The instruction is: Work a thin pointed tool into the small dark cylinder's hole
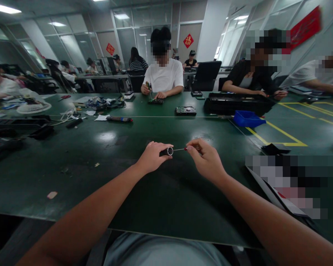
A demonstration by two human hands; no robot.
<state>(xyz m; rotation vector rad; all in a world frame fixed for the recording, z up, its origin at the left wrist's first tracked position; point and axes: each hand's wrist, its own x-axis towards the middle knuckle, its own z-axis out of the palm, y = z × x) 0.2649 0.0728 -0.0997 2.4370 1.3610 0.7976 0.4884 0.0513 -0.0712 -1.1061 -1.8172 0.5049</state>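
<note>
Between thumb and fingers, my left hand (150,157) holds a short black cylinder (170,151) whose round, silver-ringed end faces me. My right hand (207,159) pinches a slim screwdriver (185,149) with a red part at the front of its handle. Its thin metal shaft points left and reaches the cylinder's ringed end. I cannot tell whether the tip touches it or passes behind. Both hands are just above the dark green table (144,199), and my fingers hide most of the cylinder's body and the handle.
Across the table a person in a white shirt (163,79) works on a circuit board. A hard drive (185,111), a blue tray (248,119) and a long black casing (235,103) lie ahead. A dark screwdriver-like tool (119,119) and cables (100,102) are on the left.
</note>
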